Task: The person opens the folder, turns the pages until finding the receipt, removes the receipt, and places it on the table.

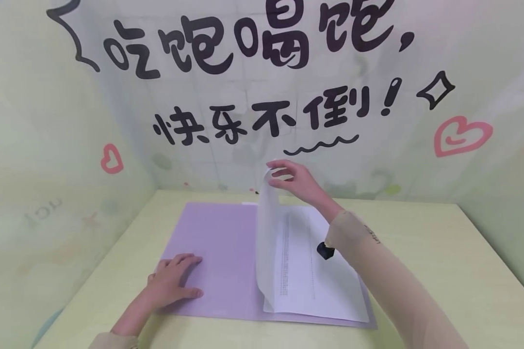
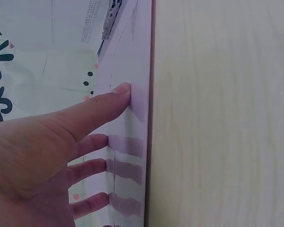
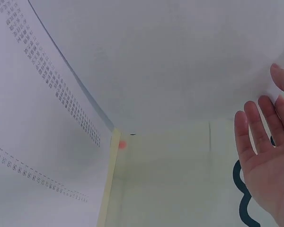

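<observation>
A purple folder (image 1: 218, 242) lies spread out on the table. My left hand (image 1: 170, 286) rests on its left cover, thumb and fingers spread. In the left wrist view, the thumb (image 2: 118, 94) lies close to the cover's edge. Above the folder's right half, my right hand (image 1: 294, 180) pinches the top corner of a white sheet (image 1: 266, 242), which stands nearly upright along the fold. Under it are flat printed pages (image 1: 336, 286) with lines of small text. The right wrist view shows the raised sheet (image 3: 161, 61) between thumb and fingers at its edge.
A pale wooden table (image 1: 441, 261) carries the folder. Behind it hangs a backdrop (image 1: 227, 169) with large black characters and pink hearts. A metal clip (image 2: 111, 21) shows on the folder in the left wrist view. A small black block (image 1: 326, 250) is by the right cuff.
</observation>
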Tool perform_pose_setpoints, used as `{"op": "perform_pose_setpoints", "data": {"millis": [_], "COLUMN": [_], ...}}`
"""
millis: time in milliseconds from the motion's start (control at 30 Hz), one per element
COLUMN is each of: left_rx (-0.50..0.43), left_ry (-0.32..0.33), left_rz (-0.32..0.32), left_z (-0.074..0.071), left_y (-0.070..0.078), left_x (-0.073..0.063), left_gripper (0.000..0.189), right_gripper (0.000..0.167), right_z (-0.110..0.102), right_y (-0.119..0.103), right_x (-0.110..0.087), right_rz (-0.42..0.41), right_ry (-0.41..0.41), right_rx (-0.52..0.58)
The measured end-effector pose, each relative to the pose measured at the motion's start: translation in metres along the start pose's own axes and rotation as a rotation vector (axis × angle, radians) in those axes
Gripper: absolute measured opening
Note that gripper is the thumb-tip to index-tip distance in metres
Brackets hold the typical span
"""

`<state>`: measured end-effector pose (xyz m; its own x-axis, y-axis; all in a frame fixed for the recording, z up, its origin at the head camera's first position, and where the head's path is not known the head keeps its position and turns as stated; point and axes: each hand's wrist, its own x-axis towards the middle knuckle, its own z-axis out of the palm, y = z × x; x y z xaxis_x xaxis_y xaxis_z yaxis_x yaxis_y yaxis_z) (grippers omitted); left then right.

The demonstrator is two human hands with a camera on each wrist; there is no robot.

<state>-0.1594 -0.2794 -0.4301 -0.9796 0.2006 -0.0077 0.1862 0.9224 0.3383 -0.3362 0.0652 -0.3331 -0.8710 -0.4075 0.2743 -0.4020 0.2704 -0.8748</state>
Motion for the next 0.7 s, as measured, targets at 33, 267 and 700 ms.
{"op": "perform_pose_setpoints", "data": {"millis": [33,267,700], "left_rx": [-0.001,-0.016,-0.048], "left_ry": [0.002,-0.006,-0.016], "left_rz": [0.004,0.012,0.085], "left_z": [-0.001,-0.004,-0.004], "left_y": [0.001,0.002,-0.013], "left_x": [0.0,0.002,0.002], "left_gripper": [0.082,0.082,0.078], "right_gripper": [0.048,0.064,0.082], "right_z": [0.002,0.016,0.046], "right_y": [0.0,0.003,0.018], "right_x": [0.002,0.009,0.013], "right_rz": [-0.007,-0.083,-0.141], "right_ry": [-0.009,-0.199,-0.326], "right_rx": [0.007,-0.013,-0.135]}}
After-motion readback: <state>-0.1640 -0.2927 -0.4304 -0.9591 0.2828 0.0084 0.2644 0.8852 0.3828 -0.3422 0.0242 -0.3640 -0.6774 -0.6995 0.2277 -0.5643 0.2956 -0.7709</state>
